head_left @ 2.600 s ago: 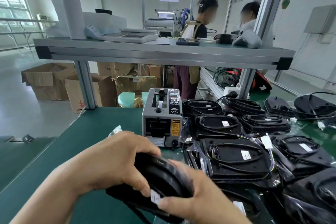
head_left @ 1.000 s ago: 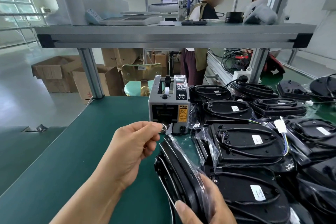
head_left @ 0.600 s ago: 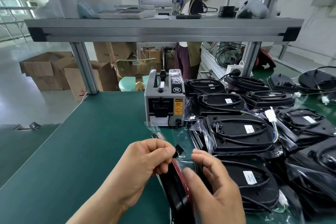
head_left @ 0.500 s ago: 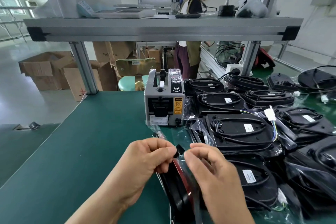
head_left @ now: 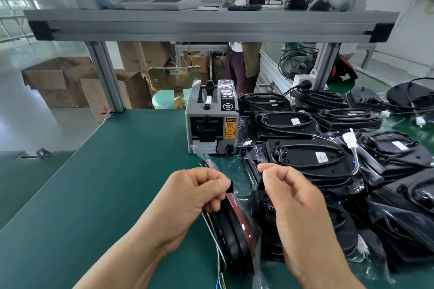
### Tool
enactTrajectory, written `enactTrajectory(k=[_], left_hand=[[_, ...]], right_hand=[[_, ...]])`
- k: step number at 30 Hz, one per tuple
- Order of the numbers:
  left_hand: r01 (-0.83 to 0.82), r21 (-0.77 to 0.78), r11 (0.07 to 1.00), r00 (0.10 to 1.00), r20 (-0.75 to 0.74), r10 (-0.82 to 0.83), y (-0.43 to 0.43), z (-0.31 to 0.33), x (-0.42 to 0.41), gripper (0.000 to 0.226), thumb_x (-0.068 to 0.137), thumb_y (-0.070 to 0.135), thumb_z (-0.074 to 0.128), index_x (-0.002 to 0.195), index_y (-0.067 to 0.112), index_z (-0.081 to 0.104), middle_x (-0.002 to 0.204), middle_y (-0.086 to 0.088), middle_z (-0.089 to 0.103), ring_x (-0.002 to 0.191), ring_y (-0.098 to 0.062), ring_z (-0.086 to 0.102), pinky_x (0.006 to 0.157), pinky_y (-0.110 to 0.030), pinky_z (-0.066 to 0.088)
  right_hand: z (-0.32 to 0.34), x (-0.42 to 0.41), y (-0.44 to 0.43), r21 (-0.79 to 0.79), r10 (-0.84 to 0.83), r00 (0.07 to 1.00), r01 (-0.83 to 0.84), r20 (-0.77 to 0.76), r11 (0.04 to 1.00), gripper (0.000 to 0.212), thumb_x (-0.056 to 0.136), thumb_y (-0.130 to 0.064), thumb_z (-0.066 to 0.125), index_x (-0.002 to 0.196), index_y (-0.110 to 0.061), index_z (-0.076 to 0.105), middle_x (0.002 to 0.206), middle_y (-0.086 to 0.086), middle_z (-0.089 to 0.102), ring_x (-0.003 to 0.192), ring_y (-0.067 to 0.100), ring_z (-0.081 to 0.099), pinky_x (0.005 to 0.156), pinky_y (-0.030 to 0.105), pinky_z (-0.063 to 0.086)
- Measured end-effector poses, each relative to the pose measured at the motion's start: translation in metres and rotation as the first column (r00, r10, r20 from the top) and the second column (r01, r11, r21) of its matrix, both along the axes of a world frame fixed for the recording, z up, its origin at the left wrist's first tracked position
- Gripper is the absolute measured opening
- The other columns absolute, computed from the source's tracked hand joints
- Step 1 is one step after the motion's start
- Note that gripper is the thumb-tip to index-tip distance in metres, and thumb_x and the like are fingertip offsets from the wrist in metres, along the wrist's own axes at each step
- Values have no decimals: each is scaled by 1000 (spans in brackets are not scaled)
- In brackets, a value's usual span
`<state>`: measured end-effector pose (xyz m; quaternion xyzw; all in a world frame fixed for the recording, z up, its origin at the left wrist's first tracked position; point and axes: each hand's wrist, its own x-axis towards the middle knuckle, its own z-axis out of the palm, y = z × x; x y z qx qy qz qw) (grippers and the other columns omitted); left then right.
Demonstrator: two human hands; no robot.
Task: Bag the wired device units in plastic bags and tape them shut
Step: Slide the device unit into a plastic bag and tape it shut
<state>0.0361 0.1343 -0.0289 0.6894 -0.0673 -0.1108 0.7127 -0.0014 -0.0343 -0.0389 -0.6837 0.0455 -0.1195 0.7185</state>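
Folding the bag mouth. The device unit (head_left: 234, 239) stands on edge on the counter (head_left: 105, 195), inside its plastic bag (head_left: 256, 263). The left hand (head_left: 195, 197) pinches the bag at the unit's top. The right hand (head_left: 298, 213) has its fingers curled and apparently pinches loose film. Draw the flap taut and flat before fetching tape from the dispenser (head_left: 211, 124).

Open cardboard boxes (head_left: 58, 82) on the floor (left), teal stool (head_left: 164, 101) beyond the green bench (head_left: 105, 183)
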Motion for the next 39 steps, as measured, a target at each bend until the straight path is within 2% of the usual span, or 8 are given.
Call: enactTrajectory(k=[2,5,7,10,16,20,31,39], left_hand=[[5,-32,999,1000,-16,-5,-1,0,0,15,83,14,71,69,18,75,67,-3,61,54,-8,51,58,-17,47],[3,-71,997,1000,-19,-5,-5,1,-1,6,72,25,76,70,19,76,67,-3,61,55,-8,52,59,-17,47],[-6,-77,997,1000,-12,5,-6,1,-2,15,62,31,77,72,18,77,67,-4,59,56,-8,51,61,-20,45],[-56,-91,994,998,-20,54,-4,1,-6,21,57,32,79,71,16,76,64,-4,56,55,-9,47,59,-20,44],[-138,17,990,990,-34,139,-4,-9,-32,29,47,31,91,66,15,76,54,7,58,47,1,46,51,-7,37],[-198,-6,980,976,-98,196,-15,-20,-36,9,66,20,82,66,12,78,55,7,62,46,5,50,49,-5,38],[-243,-10,970,968,-72,241,-23,-28,-34,6,72,19,80,70,14,78,66,-1,71,52,-1,55,53,-10,42],[-277,9,961,960,-40,277,-26,-31,-33,43,49,44,82,79,14,79,83,-17,75,90,-42,69,95,-56,53]], right_hand=[[-14,-10,6,59,86,996,-85,-10,995,23,77,-40,71,97,-28,70,90,-15,72,74,5,63,64,10,49],[-38,-22,20,29,161,986,-160,-43,987,65,56,-33,95,109,-30,59,102,-16,72,91,1,69,75,13,51],[-49,-23,24,-57,159,987,-159,-18,986,79,44,-26,83,115,-35,52,107,-17,68,99,-1,67,77,12,51],[-54,-22,24,-85,162,987,-160,13,983,75,51,-10,74,113,-45,51,113,-13,67,94,4,70,75,11,50],[-57,-19,21,-14,176,984,-176,3,984,74,57,-8,74,114,-47,50,114,-21,67,100,8,70,80,16,52],[-60,-19,22,-23,176,984,-176,-16,984,73,56,-10,75,106,-58,51,119,-12,67,96,12,70,84,30,55],[-59,-18,21,-46,178,984,-178,-3,983,71,59,-9,73,107,-55,49,114,-23,66,101,8,70,81,18,53],[-55,-19,21,-63,154,988,-154,-10,986,71,58,-13,74,113,-50,48,113,-20,67,97,11,71,84,25,54]])
